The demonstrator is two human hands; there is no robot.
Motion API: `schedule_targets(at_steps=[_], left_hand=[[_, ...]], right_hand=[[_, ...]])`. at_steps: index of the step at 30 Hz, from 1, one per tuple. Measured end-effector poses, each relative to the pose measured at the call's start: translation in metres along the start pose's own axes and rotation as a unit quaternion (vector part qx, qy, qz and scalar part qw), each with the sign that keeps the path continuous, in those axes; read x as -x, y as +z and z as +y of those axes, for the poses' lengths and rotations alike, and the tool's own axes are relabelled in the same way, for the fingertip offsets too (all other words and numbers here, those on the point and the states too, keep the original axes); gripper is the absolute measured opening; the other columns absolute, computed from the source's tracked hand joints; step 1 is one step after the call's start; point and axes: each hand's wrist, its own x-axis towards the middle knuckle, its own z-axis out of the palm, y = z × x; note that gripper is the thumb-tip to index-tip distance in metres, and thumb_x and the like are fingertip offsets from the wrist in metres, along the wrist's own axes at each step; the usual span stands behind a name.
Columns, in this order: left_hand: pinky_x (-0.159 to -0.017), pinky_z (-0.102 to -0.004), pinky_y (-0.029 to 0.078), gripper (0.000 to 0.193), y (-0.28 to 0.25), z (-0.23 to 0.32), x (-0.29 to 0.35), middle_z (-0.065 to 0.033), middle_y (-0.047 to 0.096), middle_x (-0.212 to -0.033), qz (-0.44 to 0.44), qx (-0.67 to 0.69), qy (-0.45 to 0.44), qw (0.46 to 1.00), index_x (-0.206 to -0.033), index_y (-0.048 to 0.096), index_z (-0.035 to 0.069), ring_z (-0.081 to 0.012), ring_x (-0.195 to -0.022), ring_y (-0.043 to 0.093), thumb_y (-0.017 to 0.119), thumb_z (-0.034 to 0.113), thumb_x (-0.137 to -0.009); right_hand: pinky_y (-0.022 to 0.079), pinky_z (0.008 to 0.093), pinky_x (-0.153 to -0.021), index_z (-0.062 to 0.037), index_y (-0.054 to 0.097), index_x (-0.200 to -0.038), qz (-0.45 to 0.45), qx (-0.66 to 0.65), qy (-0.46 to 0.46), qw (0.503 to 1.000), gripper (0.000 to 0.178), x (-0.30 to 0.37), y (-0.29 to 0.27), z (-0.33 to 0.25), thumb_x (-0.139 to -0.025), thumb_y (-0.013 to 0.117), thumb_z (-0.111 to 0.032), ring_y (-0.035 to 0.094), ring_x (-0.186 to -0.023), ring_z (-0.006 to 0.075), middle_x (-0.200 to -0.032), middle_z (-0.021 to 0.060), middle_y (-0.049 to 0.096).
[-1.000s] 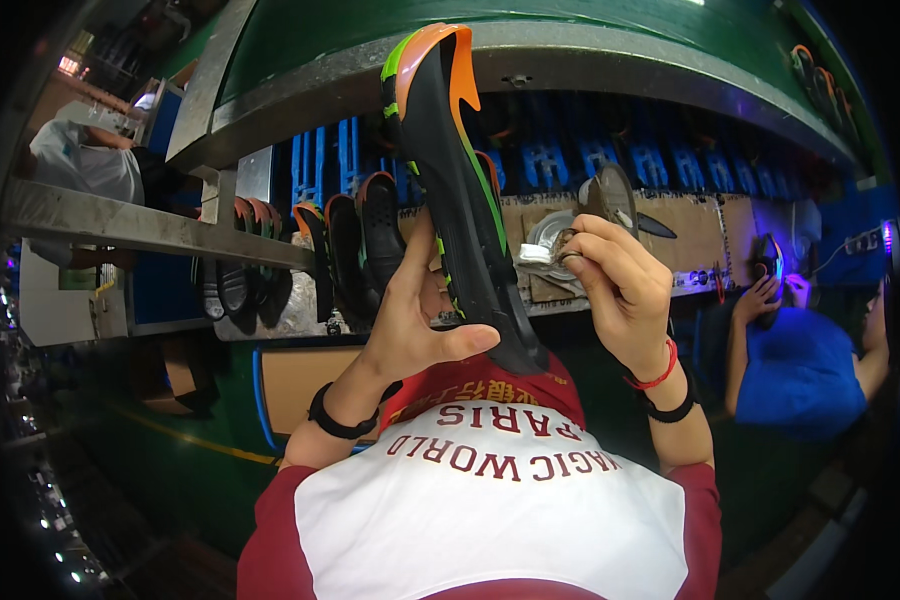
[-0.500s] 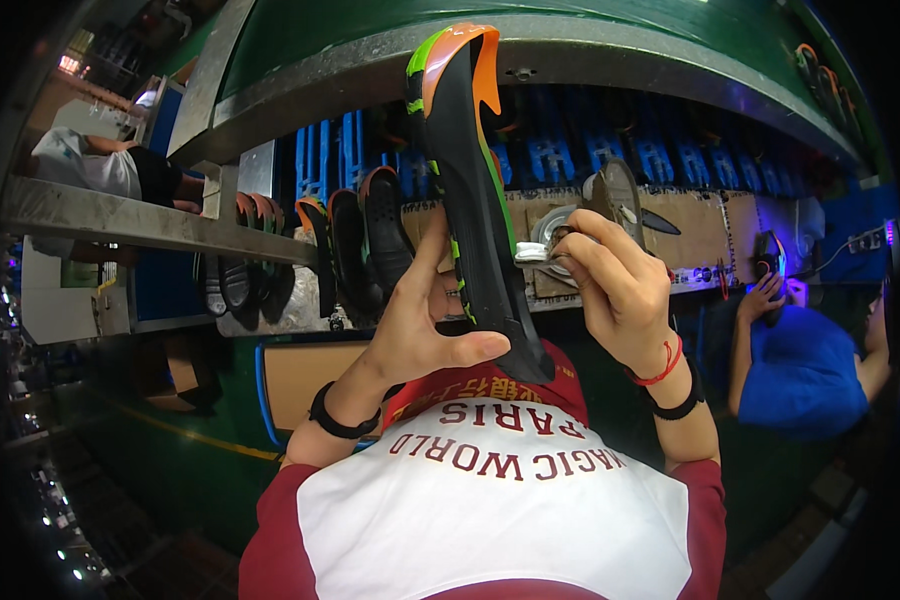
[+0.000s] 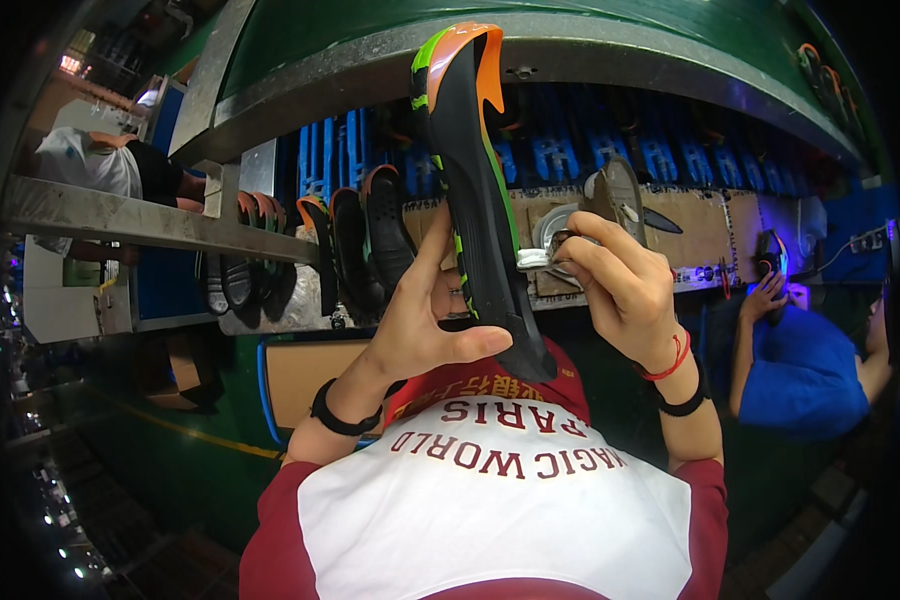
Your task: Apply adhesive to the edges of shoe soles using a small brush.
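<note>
A long black shoe sole [image 3: 475,190], with an orange and green raised end, stands on edge in front of my chest. My left hand [image 3: 420,325] grips its near part, thumb on the close side and fingers behind. In the pinched fingers of my right hand [image 3: 625,290] is a small tool with a white pad-like end [image 3: 533,259]; the rest of it is mostly hidden by the fingers. That white end touches or nearly touches the sole's right edge. Behind my right fingertips sits a round metal dish [image 3: 562,217].
Several dark soles [image 3: 385,225] stand at the left on the bench. Cardboard [image 3: 695,225] covers the bench at right, bearing a tan sole [image 3: 615,195] and a dark blade-shaped piece [image 3: 662,221]. A metal rail [image 3: 610,62] crosses beyond. A co-worker in blue [image 3: 800,370] is at right.
The sole and my left hand have shifted very slightly to the right. My right hand has dropped slightly, the white end still beside the sole's edge.
</note>
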Motion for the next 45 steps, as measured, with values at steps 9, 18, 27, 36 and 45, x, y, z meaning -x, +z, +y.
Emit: schedule_targets(at_steps=[9, 18, 27, 36, 45], left_hand=[[-0.092, -0.0345, 0.052, 0.115, -0.003, -0.004, -0.002, -0.0172, 0.035, -0.139, -0.002, 0.014, 0.009, 1.000, -0.149, -0.004, -0.004, -0.0232, -0.115, 0.054, 0.080, 0.012, -0.071], [-0.105, -0.0371, 0.037, 0.113, 0.022, -0.016, -0.031, -0.0144, 0.038, -0.135, -0.019, 0.113, 0.023, 0.993, -0.146, 0.008, 0.001, -0.0245, -0.125, 0.044, 0.085, 0.031, -0.069], [-0.108, -0.0399, 0.035, 0.088, 0.155, -0.052, -0.162, -0.0140, 0.038, -0.140, -0.293, 0.286, -0.033, 0.912, -0.147, 0.014, 0.007, -0.0255, -0.128, 0.044, 0.066, 0.034, -0.082], [-0.083, -0.0392, 0.049, 0.065, 0.305, -0.011, -0.431, -0.0197, 0.055, -0.115, -0.057, 0.342, -0.139, 0.928, -0.137, 0.037, 0.005, -0.0273, -0.092, 0.060, 0.059, 0.044, -0.090], [-0.066, -0.0228, 0.039, 0.050, 0.128, -0.119, -0.155, -0.0022, 0.049, -0.102, 0.104, -0.123, 0.222, 0.962, -0.126, 0.045, 0.007, -0.0083, -0.074, 0.041, 0.068, 0.005, -0.081]], right_hand=[[0.051, 0.0323, -0.058, 0.0006, 0.062, -0.090, -0.032, -0.057, 0.031, 0.997, 0.016, 0.003, -0.002, 0.006, -0.077, 0.067, 0.006, 0.064, -0.070, 0.0281, -0.096, 0.0134, 0.063], [0.051, 0.0268, -0.074, 0.0053, 0.065, -0.091, 0.076, -0.191, 0.210, 0.956, 0.010, 0.034, -0.037, 0.025, -0.081, 0.065, 0.006, 0.066, -0.084, 0.0205, -0.100, 0.0162, 0.068], [0.023, 0.0183, -0.048, 0.0039, 0.067, -0.105, 0.462, -0.116, 0.393, 0.786, 0.018, 0.169, -0.125, 0.021, -0.092, 0.060, -0.006, 0.034, -0.055, -0.0003, -0.073, -0.0062, 0.053], [0.019, 0.0178, -0.046, 0.0038, 0.066, -0.105, 0.480, -0.069, 0.414, 0.771, 0.018, 0.204, -0.145, -0.002, -0.094, 0.058, -0.008, 0.030, -0.050, -0.0010, -0.067, -0.0079, 0.048], [0.046, 0.0210, -0.074, 0.0055, 0.065, -0.104, 0.314, -0.181, 0.444, 0.819, 0.015, 0.169, -0.083, 0.020, -0.090, 0.061, 0.000, 0.058, -0.081, 0.0082, -0.094, 0.0037, 0.065]])
